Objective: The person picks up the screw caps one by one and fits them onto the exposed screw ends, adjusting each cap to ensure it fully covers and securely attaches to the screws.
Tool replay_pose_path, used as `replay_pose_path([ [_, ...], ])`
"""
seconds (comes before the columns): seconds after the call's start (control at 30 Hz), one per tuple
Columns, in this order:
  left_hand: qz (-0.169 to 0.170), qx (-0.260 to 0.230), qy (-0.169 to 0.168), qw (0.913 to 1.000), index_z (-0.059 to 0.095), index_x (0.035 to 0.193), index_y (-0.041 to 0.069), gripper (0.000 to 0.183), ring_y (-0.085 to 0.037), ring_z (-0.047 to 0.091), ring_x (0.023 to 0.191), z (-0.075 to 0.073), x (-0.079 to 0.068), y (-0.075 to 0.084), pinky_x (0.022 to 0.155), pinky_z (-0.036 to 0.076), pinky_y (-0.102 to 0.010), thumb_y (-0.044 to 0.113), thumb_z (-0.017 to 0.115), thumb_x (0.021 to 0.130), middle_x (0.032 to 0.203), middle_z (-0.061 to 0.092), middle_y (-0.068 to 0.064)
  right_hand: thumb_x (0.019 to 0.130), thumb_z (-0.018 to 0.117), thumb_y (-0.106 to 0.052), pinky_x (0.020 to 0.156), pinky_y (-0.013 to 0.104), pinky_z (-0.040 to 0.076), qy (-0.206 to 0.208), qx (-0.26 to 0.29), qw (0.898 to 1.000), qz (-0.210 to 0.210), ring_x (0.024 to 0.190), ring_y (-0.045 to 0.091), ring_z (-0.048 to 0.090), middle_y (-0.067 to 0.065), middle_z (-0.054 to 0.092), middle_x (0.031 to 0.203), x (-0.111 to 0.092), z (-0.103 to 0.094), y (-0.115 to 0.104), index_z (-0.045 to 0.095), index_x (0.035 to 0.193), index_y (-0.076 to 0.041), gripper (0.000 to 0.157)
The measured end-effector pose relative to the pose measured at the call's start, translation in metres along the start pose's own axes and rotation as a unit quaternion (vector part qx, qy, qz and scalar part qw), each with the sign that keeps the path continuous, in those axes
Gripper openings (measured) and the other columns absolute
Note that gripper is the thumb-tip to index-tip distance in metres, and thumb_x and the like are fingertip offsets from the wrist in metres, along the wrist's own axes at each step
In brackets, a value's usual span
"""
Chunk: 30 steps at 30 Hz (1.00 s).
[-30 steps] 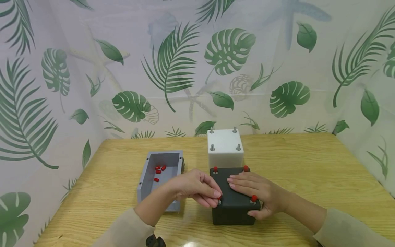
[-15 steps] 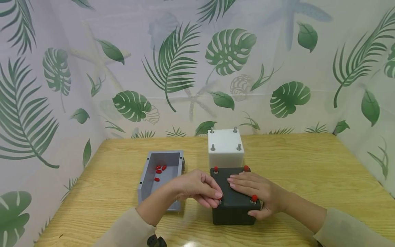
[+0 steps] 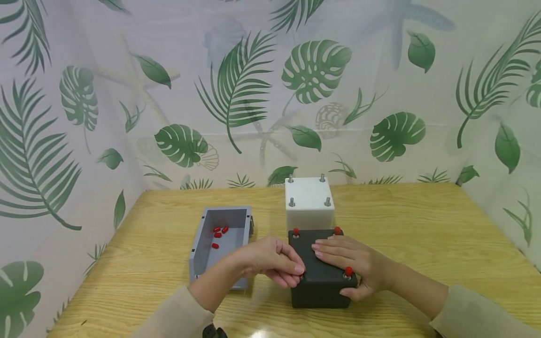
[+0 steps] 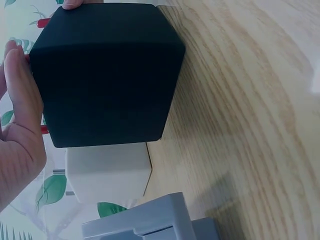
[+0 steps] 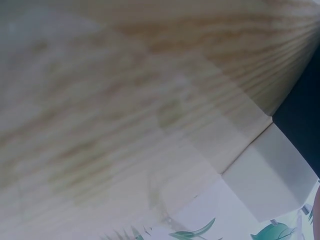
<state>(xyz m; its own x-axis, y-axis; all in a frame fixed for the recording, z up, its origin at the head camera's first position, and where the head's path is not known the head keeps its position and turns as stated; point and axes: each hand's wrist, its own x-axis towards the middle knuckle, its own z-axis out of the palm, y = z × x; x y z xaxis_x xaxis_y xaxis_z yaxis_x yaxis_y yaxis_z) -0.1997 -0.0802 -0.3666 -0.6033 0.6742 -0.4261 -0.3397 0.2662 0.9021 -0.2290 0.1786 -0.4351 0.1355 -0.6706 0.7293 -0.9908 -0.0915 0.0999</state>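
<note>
A black block [image 3: 321, 295] stands on the table with metal posts at its top corners. Red caps sit on its far left [image 3: 296, 232], far right and near right posts. At the near left corner my left hand [image 3: 270, 260] pinches another red cap, mostly hidden by thumb and fingers, right at the post. Flat across the block's top lies my right hand [image 3: 359, 263], fingers straight and thumb down by the front right edge. In the left wrist view, my left hand [image 4: 22, 100] lies along the capped face of the black block [image 4: 110, 90].
Right behind the black block is a white block [image 3: 310, 218] with bare metal posts on top. To the left sits a grey bin [image 3: 224, 211], where several loose red caps [image 3: 217, 234] lie. A leaf-patterned cloth [image 3: 253, 108] hangs behind the wooden table [image 3: 422, 234].
My left fingers have shifted slightly at the near left post, and the pinched red cap shows less than before. The right hand and both blocks have stayed put.
</note>
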Motion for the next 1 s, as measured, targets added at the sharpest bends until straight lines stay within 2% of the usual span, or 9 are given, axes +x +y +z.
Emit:
replay_pose_path([
  [0.13, 0.003, 0.01, 0.005, 0.9999, 0.065, 0.098, -0.004, 0.012, -0.007, 0.065, 0.061, -0.002, -0.002, -0.001, 0.057, 0.056, -0.021, 0.004, 0.063, 0.089, 0.071, 0.067, -0.001, 0.095, 0.046, -0.044, 0.11, 0.037, 0.035, -0.005, -0.002, 1.0, 0.0, 0.118, 0.036, 0.054, 0.028, 0.059, 0.121, 0.0, 0.0, 0.001, 0.056, 0.118, 0.014, 0.063],
  [0.33, 0.011, 0.014, 0.033, 0.9993, 0.064, 0.098, -0.001, 0.012, -0.007, 0.063, 0.063, -0.009, -0.004, -0.006, 0.059, 0.057, -0.023, 0.009, 0.062, 0.091, 0.074, 0.065, -0.001, 0.094, 0.049, -0.047, 0.112, 0.036, 0.033, -0.027, 0.001, 1.0, 0.0, 0.12, 0.035, 0.052, 0.028, 0.057, 0.123, 0.0, -0.003, 0.002, 0.055, 0.12, 0.013, 0.066],
  [0.5, 0.013, 0.01, 0.054, 0.9984, 0.064, 0.102, 0.0, 0.016, -0.01, 0.065, 0.067, -0.011, -0.004, -0.008, 0.06, 0.058, -0.027, 0.012, 0.063, 0.09, 0.077, 0.067, -0.001, 0.09, 0.057, -0.048, 0.112, 0.036, 0.034, -0.025, 0.015, 1.0, -0.003, 0.121, 0.036, 0.052, 0.031, 0.057, 0.122, -0.001, -0.008, 0.001, 0.055, 0.119, 0.015, 0.069],
  [0.6, 0.015, -0.002, 0.079, 0.9968, 0.062, 0.105, -0.001, 0.02, -0.013, 0.066, 0.069, -0.01, -0.003, -0.008, 0.059, 0.058, -0.028, 0.012, 0.065, 0.09, 0.082, 0.068, -0.003, 0.086, 0.064, -0.049, 0.111, 0.035, 0.034, -0.019, 0.022, 1.0, 0.002, 0.121, 0.036, 0.051, 0.032, 0.057, 0.12, -0.003, -0.013, -0.001, 0.055, 0.118, 0.016, 0.072],
  [0.83, 0.026, -0.025, 0.15, 0.988, 0.055, 0.118, -0.004, 0.038, -0.016, 0.066, 0.075, -0.007, 0.0, -0.014, 0.062, 0.059, -0.032, 0.011, 0.069, 0.086, 0.095, 0.068, -0.01, 0.081, 0.071, -0.048, 0.111, 0.033, 0.034, -0.034, 0.013, 0.999, 0.011, 0.121, 0.036, 0.052, 0.033, 0.058, 0.119, -0.006, -0.03, -0.004, 0.055, 0.117, 0.016, 0.075],
  [1.0, 0.036, -0.031, 0.167, 0.9849, 0.045, 0.132, -0.002, 0.053, -0.021, 0.067, 0.086, -0.006, 0.0, -0.016, 0.066, 0.059, -0.037, 0.012, 0.069, 0.087, 0.108, 0.064, -0.013, 0.085, 0.066, -0.046, 0.11, 0.032, 0.036, -0.038, -0.031, 0.999, 0.013, 0.116, 0.036, 0.057, 0.031, 0.06, 0.115, -0.008, -0.039, -0.007, 0.059, 0.115, 0.014, 0.068],
])
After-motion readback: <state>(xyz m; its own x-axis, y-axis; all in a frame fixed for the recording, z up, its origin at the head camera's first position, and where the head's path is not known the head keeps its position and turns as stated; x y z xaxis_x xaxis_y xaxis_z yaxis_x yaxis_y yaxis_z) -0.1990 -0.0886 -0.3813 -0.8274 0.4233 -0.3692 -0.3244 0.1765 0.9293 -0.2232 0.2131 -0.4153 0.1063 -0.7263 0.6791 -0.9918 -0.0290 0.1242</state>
